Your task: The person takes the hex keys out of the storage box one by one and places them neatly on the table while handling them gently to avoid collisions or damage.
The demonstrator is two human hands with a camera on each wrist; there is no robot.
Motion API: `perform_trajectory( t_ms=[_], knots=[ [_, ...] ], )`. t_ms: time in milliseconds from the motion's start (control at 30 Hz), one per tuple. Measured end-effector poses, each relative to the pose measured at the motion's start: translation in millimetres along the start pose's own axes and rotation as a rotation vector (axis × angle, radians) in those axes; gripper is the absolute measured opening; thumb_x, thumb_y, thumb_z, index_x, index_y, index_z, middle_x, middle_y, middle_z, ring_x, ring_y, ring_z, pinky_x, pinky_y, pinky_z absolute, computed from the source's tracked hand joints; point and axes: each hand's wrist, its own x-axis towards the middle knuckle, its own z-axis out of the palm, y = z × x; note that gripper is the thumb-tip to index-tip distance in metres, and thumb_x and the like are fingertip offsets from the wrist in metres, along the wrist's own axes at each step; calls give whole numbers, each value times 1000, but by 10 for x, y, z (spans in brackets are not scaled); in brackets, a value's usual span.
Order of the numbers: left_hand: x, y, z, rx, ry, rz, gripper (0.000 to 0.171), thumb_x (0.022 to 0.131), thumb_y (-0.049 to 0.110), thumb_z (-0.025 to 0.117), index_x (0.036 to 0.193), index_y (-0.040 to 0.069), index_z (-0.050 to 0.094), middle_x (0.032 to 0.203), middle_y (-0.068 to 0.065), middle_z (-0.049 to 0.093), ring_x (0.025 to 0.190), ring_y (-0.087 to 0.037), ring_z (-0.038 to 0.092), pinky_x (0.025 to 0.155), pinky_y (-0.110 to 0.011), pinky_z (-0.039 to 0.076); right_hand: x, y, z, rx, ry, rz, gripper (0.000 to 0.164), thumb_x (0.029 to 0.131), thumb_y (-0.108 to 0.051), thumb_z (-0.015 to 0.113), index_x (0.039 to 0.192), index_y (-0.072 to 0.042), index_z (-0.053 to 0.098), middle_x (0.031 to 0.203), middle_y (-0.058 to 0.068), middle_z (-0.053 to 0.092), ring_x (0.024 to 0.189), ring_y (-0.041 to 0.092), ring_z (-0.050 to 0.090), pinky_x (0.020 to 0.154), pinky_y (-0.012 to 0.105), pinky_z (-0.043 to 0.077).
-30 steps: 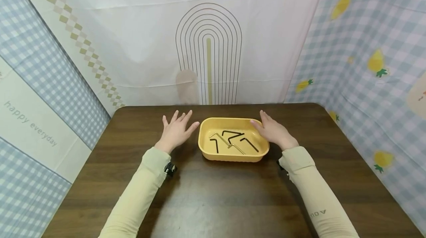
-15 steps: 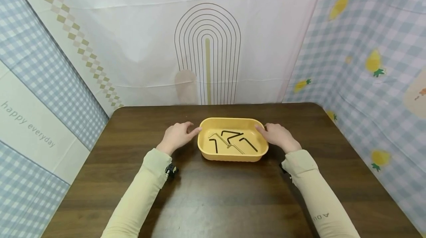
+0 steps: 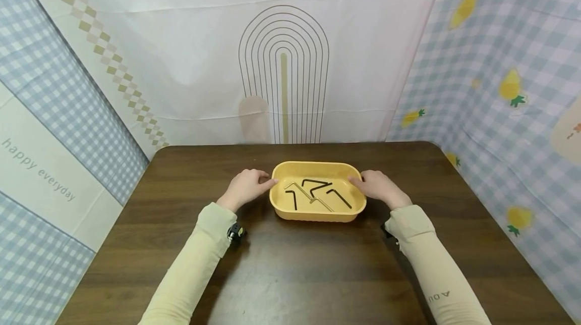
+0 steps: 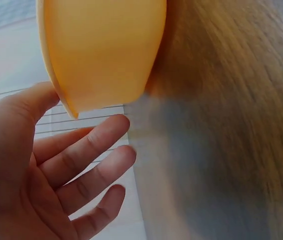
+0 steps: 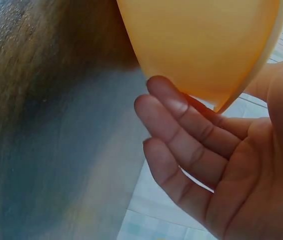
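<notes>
A yellow oblong tub [image 3: 317, 216] stands on the brown wooden table, with several L-shaped hex keys lying loose on its floor. Some are black, like the black hex key [image 3: 295, 199] at the left; others look brass-coloured, like the brass-coloured hex key [image 3: 324, 204] near the front. My left hand [image 3: 245, 187] is at the tub's left end, thumb over the rim; in the left wrist view its loosely bent fingers [image 4: 94, 150] show a gap from the wall. At the right end my right hand [image 3: 380, 186] holds the rim, thumb inside and fingers [image 5: 174, 117] bent against the outer wall.
The wooden table [image 3: 290, 274] reaches back to a white patterned cloth [image 3: 195, 62]. Checked cloth [image 3: 490, 62] hangs along the right side, and another checked cloth [image 3: 54, 62] along the left. A dark wrist device [image 3: 236, 233] sits on the left wrist.
Both hands have come down from spread fingers above the tub's ends to its rim. The left thumb now lies over the left rim. The tub and hex keys have stayed put.
</notes>
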Motion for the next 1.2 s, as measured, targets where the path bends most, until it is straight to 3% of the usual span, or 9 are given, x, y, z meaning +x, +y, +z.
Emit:
perform_trajectory(
  t_ms=[167, 267, 400, 800, 933, 1033, 1200],
  knots=[
    [13, 28, 6, -115, -44, -2, 43, 95, 39, 63, 120, 4, 73, 101, -6, 76, 76, -18, 74, 76, -38, 56, 27, 16, 18, 24, -32, -27, 41, 105, -32, 49, 113, 6, 62, 84, 9, 63, 72, 20, 58, 70, 37, 46],
    [15, 42, 8, -195, -70, -24, 39, 95, 33, 63, 119, 3, 72, 94, -5, 76, 60, -14, 70, 65, -31, 56, 38, 18, 34, 41, -38, -46, 38, 105, -29, 49, 113, 7, 60, 81, 9, 61, 69, 19, 57, 67, 36, 46],
    [17, 45, 16, -237, -68, -48, 36, 93, 27, 64, 116, 0, 71, 91, -5, 76, 56, -14, 69, 59, -28, 55, 67, 32, 65, 41, -25, -49, 33, 105, -28, 50, 108, 3, 60, 77, 7, 58, 66, 18, 55, 64, 33, 44],
    [49, 25, -6, -207, -45, -91, 30, 90, 24, 63, 106, 1, 72, 73, 0, 71, 50, -13, 65, 58, -29, 54, 167, 35, 101, 32, -4, -88, 28, 105, -25, 49, 103, 2, 58, 75, 7, 56, 63, 18, 54, 62, 33, 43],
    [51, 34, -39, -161, -45, -112, 23, 88, 27, 63, 84, 7, 74, 60, 0, 67, 51, -17, 66, 62, -32, 52, 186, 28, 93, 40, 0, -84, 28, 104, -25, 49, 104, 2, 58, 75, 7, 58, 62, 18, 54, 62, 33, 44],
    [48, 38, -49, -149, -56, -134, 30, 89, 29, 63, 67, 9, 70, 55, 0, 65, 51, -20, 67, 64, -34, 51, 200, 22, 87, 34, 3, -85, 29, 104, -25, 50, 106, 2, 59, 75, 6, 58, 63, 18, 54, 63, 34, 44],
    [46, 37, -32, -171, -60, -157, 34, 89, 28, 62, 63, 6, 68, 53, -1, 64, 49, -22, 67, 65, -33, 53, 203, 11, 61, 29, -9, -75, 34, 104, -27, 51, 113, 5, 60, 78, 7, 60, 67, 19, 55, 67, 36, 45]
  ],
)
